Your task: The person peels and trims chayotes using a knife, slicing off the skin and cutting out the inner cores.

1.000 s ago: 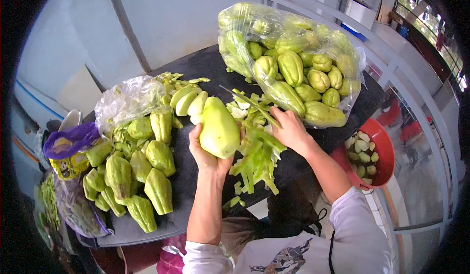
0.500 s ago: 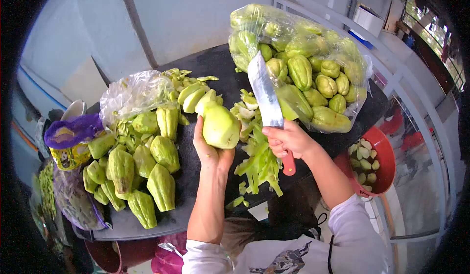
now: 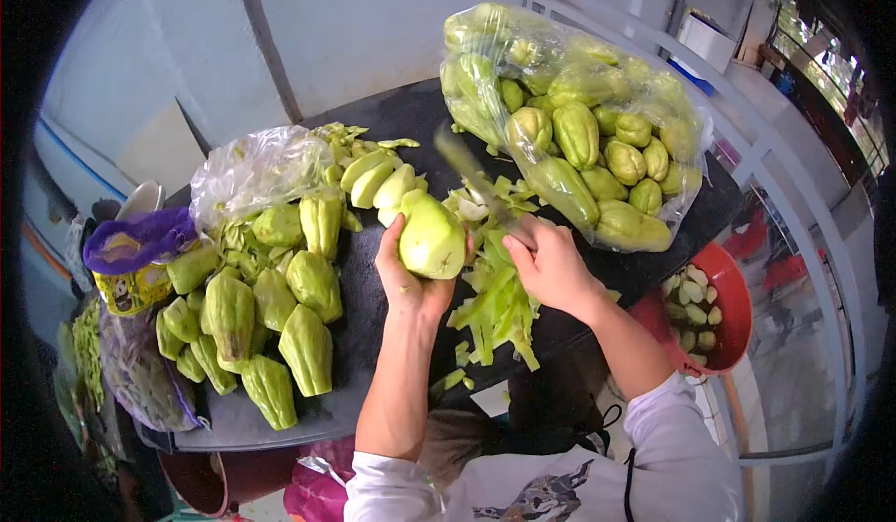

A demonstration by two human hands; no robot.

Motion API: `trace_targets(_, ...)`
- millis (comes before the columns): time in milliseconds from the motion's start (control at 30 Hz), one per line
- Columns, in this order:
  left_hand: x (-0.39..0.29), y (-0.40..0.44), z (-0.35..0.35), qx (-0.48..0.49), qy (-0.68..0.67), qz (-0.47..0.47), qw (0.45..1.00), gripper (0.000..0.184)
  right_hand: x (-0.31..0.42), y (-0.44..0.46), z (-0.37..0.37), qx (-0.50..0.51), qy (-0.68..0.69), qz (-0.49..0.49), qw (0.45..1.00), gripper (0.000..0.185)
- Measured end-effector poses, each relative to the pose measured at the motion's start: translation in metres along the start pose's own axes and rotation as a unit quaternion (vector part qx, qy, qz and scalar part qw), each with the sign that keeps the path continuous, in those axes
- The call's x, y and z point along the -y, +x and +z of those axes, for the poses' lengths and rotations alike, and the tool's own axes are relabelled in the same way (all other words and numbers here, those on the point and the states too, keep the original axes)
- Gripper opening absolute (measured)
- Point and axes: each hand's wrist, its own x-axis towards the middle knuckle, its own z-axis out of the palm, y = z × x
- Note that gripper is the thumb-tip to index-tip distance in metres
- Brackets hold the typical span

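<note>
A peeled pale-green chayote (image 3: 431, 240) sits in my left hand (image 3: 411, 279), its fingers wrapped round the underside and side. My right hand (image 3: 553, 265) is closed on the handle of a knife (image 3: 474, 175); the blade is motion-blurred and points up and left, away from the chayote. Green peelings (image 3: 495, 303) lie on the dark table (image 3: 373, 335) between and below my hands. Pale peeled pieces (image 3: 373, 181) rest just beyond my left hand.
Several unpeeled chayotes (image 3: 305, 349) lie at the left, near a crumpled clear bag (image 3: 257, 172) and a purple-and-yellow bag (image 3: 135, 261). A large plastic bag of chayotes (image 3: 579, 130) stands at the back right. A red bucket (image 3: 737, 307) holding pale pieces is beyond the right edge.
The knife swung up with its broad blade showing, then turned to its present blurred, slanted position. The chayote stays in my left hand, shifted slightly right.
</note>
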Motion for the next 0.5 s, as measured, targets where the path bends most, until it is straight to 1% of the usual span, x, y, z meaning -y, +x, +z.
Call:
trace_targets(33, 0.001, 0.000, 0.001, 0.018, 0.017, 0.006, 1.000, 0.044, 0.004, -0.003, -0.004, 0.048, -0.038, 0.043, 0.997, 0.020)
trace_targets(67, 0.003, 0.001, 0.002, 0.020, 0.017, 0.004, 1.000, 0.044, 0.008, -0.004, -0.006, 0.046, -0.039, 0.044, 0.997, 0.020)
trace_targets(133, 0.007, 0.003, 0.002, -0.030, -0.031, 0.020, 0.999, 0.044, 0.017, -0.007, -0.005, 0.038, -0.145, -0.054, 0.987, 0.020)
trace_targets(167, 0.007, 0.002, 0.001, -0.010, -0.023, 0.009, 1.000, 0.045, 0.020, -0.006, -0.007, 0.036, -0.153, -0.084, 0.984, 0.022)
trace_targets(200, 0.008, 0.002, 0.000, -0.011, -0.023, 0.008, 1.000, 0.045, 0.020, -0.006, -0.005, 0.036, -0.153, -0.083, 0.984, 0.022)
trace_targets(267, 0.010, 0.004, -0.002, 0.010, -0.035, -0.003, 0.999, 0.045, 0.019, -0.005, -0.002, 0.038, -0.203, -0.100, 0.973, 0.024)
trace_targets(300, 0.011, 0.003, -0.003, 0.005, -0.033, -0.008, 0.999, 0.046, 0.018, -0.004, -0.002, 0.037, -0.203, -0.099, 0.973, 0.024)
trace_targets(367, 0.011, 0.001, -0.002, 0.007, -0.028, -0.016, 0.999, 0.046, 0.018, -0.002, -0.001, 0.032, -0.204, -0.135, 0.969, 0.022)
trace_targets(500, 0.012, -0.003, 0.003, 0.014, -0.025, -0.030, 0.999, 0.045, 0.020, 0.000, -0.002, 0.030, -0.218, -0.137, 0.966, 0.023)
